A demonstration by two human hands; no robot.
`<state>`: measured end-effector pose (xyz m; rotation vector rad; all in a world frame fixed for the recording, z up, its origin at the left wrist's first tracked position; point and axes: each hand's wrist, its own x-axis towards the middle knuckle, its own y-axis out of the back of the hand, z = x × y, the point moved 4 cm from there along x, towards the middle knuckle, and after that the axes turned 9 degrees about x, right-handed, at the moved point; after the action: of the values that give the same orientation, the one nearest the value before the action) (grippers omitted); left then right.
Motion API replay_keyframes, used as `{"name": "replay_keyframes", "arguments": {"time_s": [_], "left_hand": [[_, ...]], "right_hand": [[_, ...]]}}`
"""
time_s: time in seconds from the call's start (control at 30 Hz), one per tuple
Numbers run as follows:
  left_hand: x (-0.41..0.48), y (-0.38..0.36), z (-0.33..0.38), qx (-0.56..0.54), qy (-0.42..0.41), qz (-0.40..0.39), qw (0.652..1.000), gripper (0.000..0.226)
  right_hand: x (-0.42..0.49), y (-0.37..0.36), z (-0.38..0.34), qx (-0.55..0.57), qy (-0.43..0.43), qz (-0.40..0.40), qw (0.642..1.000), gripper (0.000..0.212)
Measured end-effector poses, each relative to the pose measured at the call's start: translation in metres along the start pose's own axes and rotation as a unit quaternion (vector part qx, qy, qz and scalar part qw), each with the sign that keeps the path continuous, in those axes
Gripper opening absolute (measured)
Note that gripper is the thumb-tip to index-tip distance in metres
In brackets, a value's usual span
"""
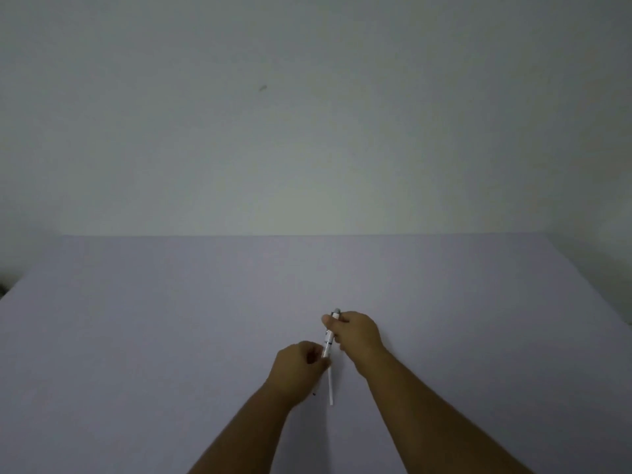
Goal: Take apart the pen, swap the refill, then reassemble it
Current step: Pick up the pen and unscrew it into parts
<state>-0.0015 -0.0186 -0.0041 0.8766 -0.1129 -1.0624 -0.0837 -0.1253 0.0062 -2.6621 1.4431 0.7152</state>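
Head view showed the right hand [355, 331] gripping a white plastic pen barrel [329, 340] above the lavender table [136, 319]. Just nearer, the left hand [299, 366] pinched its thin white refill [331, 386]. No lettering was legible.

A bare, dimly lit indoor desk corner, its kind of room unclear.

We look down on a plain lavender-grey tabletop [171, 319] filling the lower half of the frame, pushed against an unadorned pale wall [307, 114] across the upper half; we see nothing that marks it as home, office or lab.
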Motion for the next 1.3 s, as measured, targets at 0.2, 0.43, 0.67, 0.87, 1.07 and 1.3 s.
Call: {"name": "replay_keyframes", "arguments": {"time_s": [0.2, 0.43, 0.67, 0.87, 1.07, 1.3], "left_hand": [[-0.001, 0.012, -0.005, -0.018, 0.028, -0.043, 0.999, 0.015], [0.004, 0.023, -0.008, -0.078, 0.043, -0.003, 0.996, 0.005], [0.004, 0.020, -0.009, -0.097, 0.043, -0.008, 0.994, 0.006], [0.002, 0.018, -0.009, -0.069, 0.034, 0.002, 0.997, 0.007], [-0.002, 0.027, 0.002, 0.008, -0.003, 0.032, 0.999, 0.005], [-0.014, 0.035, 0.022, 0.127, -0.080, 0.068, 0.986, 0.020]], "right_hand": [[0.015, 0.025, -0.001, 0.112, -0.062, 0.097, 0.987, 0.033], [0.005, 0.016, 0.056, -0.159, -0.066, -0.014, 0.985, 0.017], [0.002, 0.010, 0.065, -0.127, -0.032, 0.038, 0.991, 0.027], [0.001, 0.008, 0.073, -0.113, -0.037, 0.037, 0.992, 0.024], [-0.004, 0.012, 0.040, -0.037, 0.012, 0.068, 0.997, 0.032], [-0.023, 0.000, 0.001, 0.116, 0.034, -0.026, 0.992, 0.026]]}}
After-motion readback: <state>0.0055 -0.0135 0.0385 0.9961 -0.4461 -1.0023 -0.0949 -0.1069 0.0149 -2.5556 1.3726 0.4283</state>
